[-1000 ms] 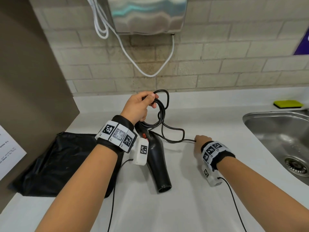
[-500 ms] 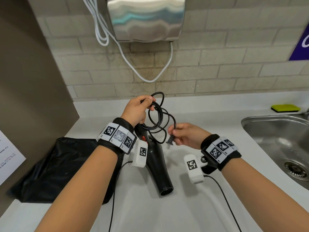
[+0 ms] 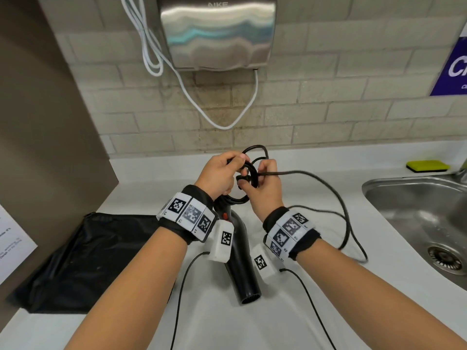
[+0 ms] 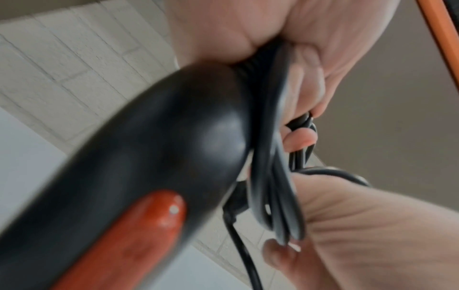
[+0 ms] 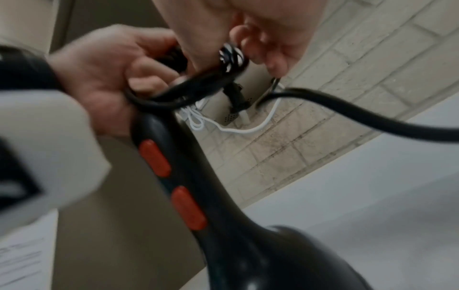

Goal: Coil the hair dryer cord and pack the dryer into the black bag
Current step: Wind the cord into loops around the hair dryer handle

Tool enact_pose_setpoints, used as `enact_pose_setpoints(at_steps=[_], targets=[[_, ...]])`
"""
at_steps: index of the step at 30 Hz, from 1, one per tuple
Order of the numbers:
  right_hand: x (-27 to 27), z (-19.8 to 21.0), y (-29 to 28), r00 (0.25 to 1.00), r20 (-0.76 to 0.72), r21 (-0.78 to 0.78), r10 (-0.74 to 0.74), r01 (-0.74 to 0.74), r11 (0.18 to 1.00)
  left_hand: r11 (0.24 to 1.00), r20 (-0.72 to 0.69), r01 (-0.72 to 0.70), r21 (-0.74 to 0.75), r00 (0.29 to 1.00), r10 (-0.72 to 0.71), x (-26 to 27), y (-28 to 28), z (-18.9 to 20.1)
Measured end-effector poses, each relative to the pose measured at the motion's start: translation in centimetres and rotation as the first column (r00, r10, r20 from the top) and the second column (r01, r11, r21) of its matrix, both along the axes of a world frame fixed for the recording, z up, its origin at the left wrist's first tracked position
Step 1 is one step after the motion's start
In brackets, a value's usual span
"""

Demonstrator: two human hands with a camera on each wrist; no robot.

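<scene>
The black hair dryer (image 3: 242, 261) with red buttons hangs nozzle-down over the white counter. My left hand (image 3: 222, 173) grips the top of its handle together with several loops of the black cord (image 3: 255, 150). My right hand (image 3: 261, 179) is pressed up against the left and pinches the cord beside the coil. From there a loose length of cord (image 3: 347, 223) arcs out to the right and down. The wrist views show the coil (image 4: 273, 176) bunched at the handle (image 5: 159, 137). The black bag (image 3: 88, 261) lies flat on the counter to the left.
A steel sink (image 3: 404, 198) is set into the counter on the right, with a yellow-green sponge (image 3: 427, 165) behind it. A steel hand dryer (image 3: 217, 34) and its white cable (image 3: 202, 107) hang on the brick wall. A brown panel (image 3: 50, 122) bounds the left side.
My right hand left the counter, took the cord's end and brought it up against the coil in my left hand. A loose loop now swings out to the right.
</scene>
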State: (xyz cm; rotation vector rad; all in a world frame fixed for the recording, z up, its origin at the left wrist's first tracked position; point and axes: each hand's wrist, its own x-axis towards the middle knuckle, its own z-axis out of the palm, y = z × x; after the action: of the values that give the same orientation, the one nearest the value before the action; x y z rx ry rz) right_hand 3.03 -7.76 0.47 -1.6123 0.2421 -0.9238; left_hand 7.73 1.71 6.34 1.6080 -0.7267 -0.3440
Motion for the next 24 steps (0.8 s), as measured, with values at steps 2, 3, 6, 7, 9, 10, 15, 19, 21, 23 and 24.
enact_pose_setpoints(at_steps=[2, 3, 6, 7, 9, 10, 15, 19, 21, 23, 24], targets=[[0.6, -0.5, -0.3, 0.999, -0.012, -0.041, -0.039, 0.038, 0.998, 1.0, 0.001, 0.007, 0.0, 1.0, -0.007, -0.2, 0.0, 0.0], [0.7, -0.6, -0.3, 0.998, -0.043, -0.054, -0.043, 0.041, 0.998, 1.0, 0.001, 0.007, -0.001, 1.0, -0.007, -0.2, 0.0, 0.0], [0.6, -0.5, -0.2, 0.995, -0.079, -0.062, 0.059, -0.064, 0.996, 1.0, -0.003, 0.01, -0.002, 1.0, -0.01, -0.2, 0.0, 0.0], [0.6, -0.5, -0.2, 0.992, -0.079, -0.054, 0.1, -0.104, 0.993, 1.0, -0.005, 0.007, 0.0, 1.0, -0.007, -0.1, 0.1, 0.0], [0.6, -0.6, -0.3, 0.984, -0.086, -0.05, 0.156, -0.161, 0.986, 1.0, -0.004, 0.0, 0.0, 1.0, 0.0, -0.1, 0.2, -0.1], [0.5, -0.7, -0.4, 0.98, -0.113, -0.08, 0.164, -0.174, 0.982, 1.0, -0.004, -0.003, -0.007, 1.0, 0.003, 0.0, 0.4, -0.2], [-0.8, -3.2, -1.0, 0.87, -0.367, -0.15, 0.331, -0.406, 0.901, 0.996, -0.047, -0.064, -0.068, 0.997, 0.061, 0.6, 1.0, -0.3], [-1.1, -4.7, -1.7, 0.751, -0.645, -0.405, 0.141, -0.492, 0.771, 0.993, -0.049, -0.097, -0.074, 0.994, 0.093, 0.8, 1.2, -0.5], [-0.8, -5.1, -2.3, 0.677, -0.734, -0.487, -0.04, -0.485, 0.726, 0.99, -0.055, -0.117, -0.084, 0.992, 0.112, 0.9, 1.4, -0.5], [-0.9, -6.0, -3.7, 0.506, -0.804, -0.579, -0.313, -0.541, 0.61, 0.986, -0.068, -0.135, -0.102, 0.989, 0.129, 1.2, 1.7, -0.5], [-1.3, -6.4, -4.6, 0.393, -0.811, -0.583, -0.434, -0.607, 0.54, 0.983, -0.073, -0.148, -0.112, 0.987, 0.14, 1.3, 1.9, -0.5]])
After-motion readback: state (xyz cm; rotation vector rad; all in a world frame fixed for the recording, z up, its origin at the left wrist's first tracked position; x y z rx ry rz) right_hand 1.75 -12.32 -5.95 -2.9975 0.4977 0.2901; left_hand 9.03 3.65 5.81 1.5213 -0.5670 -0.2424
